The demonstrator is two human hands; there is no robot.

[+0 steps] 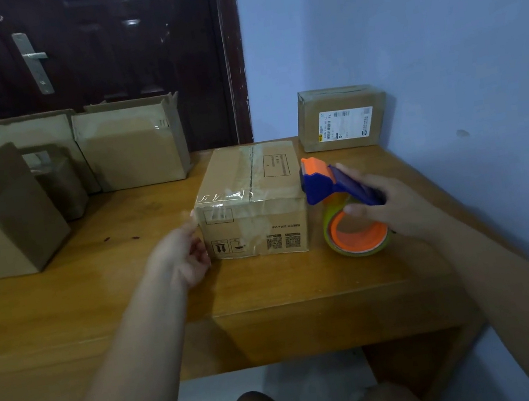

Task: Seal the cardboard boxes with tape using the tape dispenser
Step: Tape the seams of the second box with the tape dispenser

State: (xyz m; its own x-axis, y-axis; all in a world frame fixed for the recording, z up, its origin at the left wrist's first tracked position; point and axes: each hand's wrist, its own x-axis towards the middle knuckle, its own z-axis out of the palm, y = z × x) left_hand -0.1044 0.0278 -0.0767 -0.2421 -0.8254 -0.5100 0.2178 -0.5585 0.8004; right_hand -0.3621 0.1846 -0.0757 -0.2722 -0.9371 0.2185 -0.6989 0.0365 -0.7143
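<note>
A closed cardboard box (251,202) stands in the middle of the wooden table (99,302), with clear tape along its top seam and down its front face. My left hand (185,254) is at the box's lower left front corner, fingers loosely curled and touching its left side. My right hand (392,204) grips the blue and orange tape dispenser (337,185) by its handle, just right of the box. The dispenser's tape roll (358,234) has an orange core and rests on the table.
Several cardboard boxes (133,145) crowd the table's left and back. A box with a white shipping label (342,118) stands at the back right against the blue wall. A dark door is behind. My knees show below the table's front edge.
</note>
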